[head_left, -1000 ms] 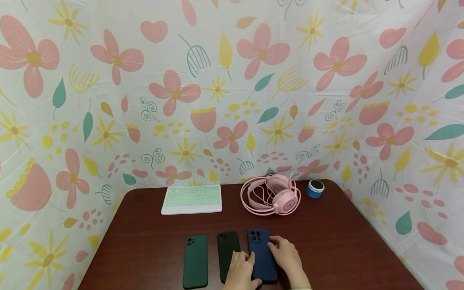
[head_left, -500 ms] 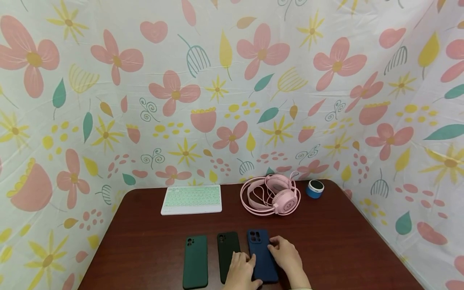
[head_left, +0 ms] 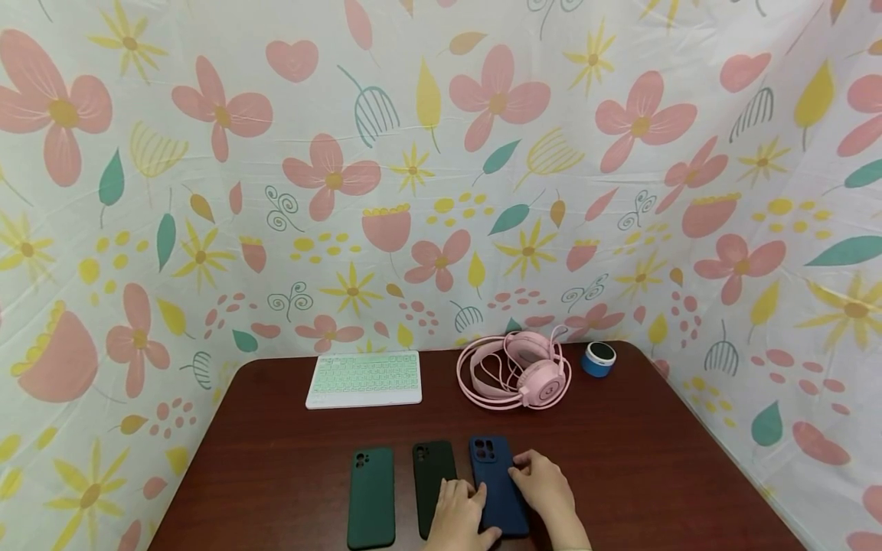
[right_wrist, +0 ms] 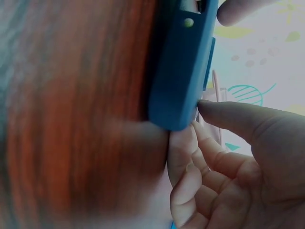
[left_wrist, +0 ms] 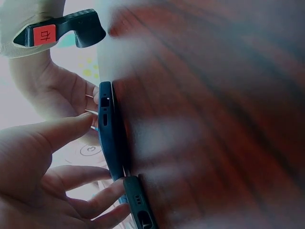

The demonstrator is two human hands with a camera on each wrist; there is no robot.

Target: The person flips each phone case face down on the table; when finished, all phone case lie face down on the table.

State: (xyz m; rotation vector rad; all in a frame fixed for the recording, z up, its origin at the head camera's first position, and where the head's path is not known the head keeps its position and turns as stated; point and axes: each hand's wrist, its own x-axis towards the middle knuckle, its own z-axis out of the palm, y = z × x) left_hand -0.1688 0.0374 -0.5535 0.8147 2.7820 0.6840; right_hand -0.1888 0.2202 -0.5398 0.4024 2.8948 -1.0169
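Note:
A dark blue phone case lies back up on the table between my hands, its camera cutouts at the far end. My left hand is at its left side, with the index fingertip at the long edge and the thumb by the near end. Straight fingers of that hand also reach over a black phone case, partly covering it. My right hand pinches the blue case's far right edge. In the right wrist view, thumb and curled index of this hand meet at the case's corner.
A green phone case lies left of the black one. Along the back of the brown table are a white keyboard with green keys, pink headphones and a small blue round speaker. A flowered cloth hangs behind.
The blue phone case has shifted very slightly, its far end a touch to the left and its near end to the right. Both hands keep nearly the same place.

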